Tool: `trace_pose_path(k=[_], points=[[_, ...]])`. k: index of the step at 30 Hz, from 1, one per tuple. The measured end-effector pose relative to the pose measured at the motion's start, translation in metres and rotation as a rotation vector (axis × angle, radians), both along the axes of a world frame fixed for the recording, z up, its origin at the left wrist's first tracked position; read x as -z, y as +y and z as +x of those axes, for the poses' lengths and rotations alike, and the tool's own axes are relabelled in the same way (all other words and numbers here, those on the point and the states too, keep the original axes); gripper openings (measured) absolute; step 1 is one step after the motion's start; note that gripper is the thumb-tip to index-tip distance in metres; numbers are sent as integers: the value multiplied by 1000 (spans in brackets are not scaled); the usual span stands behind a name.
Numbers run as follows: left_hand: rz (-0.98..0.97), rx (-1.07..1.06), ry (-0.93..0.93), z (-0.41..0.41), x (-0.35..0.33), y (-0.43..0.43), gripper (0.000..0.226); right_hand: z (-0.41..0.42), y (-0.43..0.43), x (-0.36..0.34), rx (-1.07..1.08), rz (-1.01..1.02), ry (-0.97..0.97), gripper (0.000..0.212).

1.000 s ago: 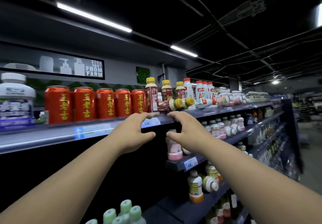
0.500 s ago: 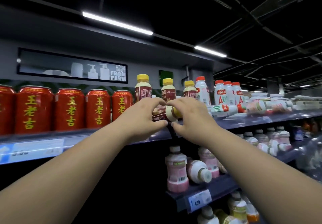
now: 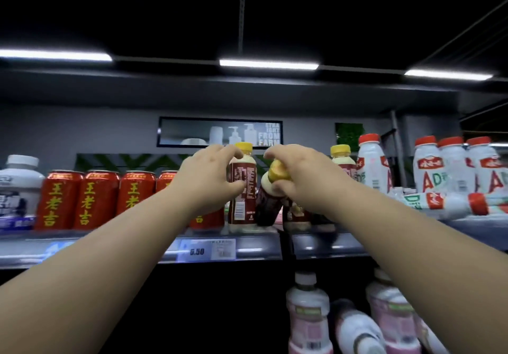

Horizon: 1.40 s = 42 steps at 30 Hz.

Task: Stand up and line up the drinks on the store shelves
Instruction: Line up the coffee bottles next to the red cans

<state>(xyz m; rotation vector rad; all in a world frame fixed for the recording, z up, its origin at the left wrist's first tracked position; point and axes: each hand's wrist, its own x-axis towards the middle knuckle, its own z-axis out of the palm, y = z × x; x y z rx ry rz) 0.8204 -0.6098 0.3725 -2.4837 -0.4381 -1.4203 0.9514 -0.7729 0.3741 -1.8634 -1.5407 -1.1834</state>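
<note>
Partway through: one leaning drink is being stood up on the top shelf, with more left to fix.
At centre, the right hand (image 3: 299, 177) has its fingers closed on the yellow cap of the tilted brown bottle (image 3: 267, 205), whose base rests on the top shelf (image 3: 255, 239). Just left, the left hand (image 3: 204, 180) curls its fingers round the upright brown bottle (image 3: 242, 188). Farther left, the red cans (image 3: 82, 199) stand in a neat row. To the right, a fallen white bottle (image 3: 439, 202) lies before the standing white bottles (image 3: 373, 166). Below, on the lower shelf, a fallen pink bottle (image 3: 357, 329) also appears to need righting.
</note>
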Motion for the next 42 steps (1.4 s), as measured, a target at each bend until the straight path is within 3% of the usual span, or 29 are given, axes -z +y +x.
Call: trace_pose_path(k=[6,14,19,23,28,32,36,42], points=[[-57,-85,0,15,-14,8,64,5,18,-36,-20,70,76,32],[-140,-178,28,37,-21,9,96,17,40,-59,113,-98,105,29],[-311,-14,43,36,-28,21,90,23,43,-57,126,-105,133,31],[-254,-32,49,33,-31,25,85,24,43,-57,182,-150,113,49],[-412,152,87,30,-36,28,91,19,43,-64,226,-87,80,42],[-330,70,102,32,-36,31,86,20,46,-66,240,-87,81,34],[-412,189,105,32,-38,35,87,22,49,-64,261,-46,36,34],[-260,13,91,28,-31,27,85,28,48,-62,234,-36,93,27]])
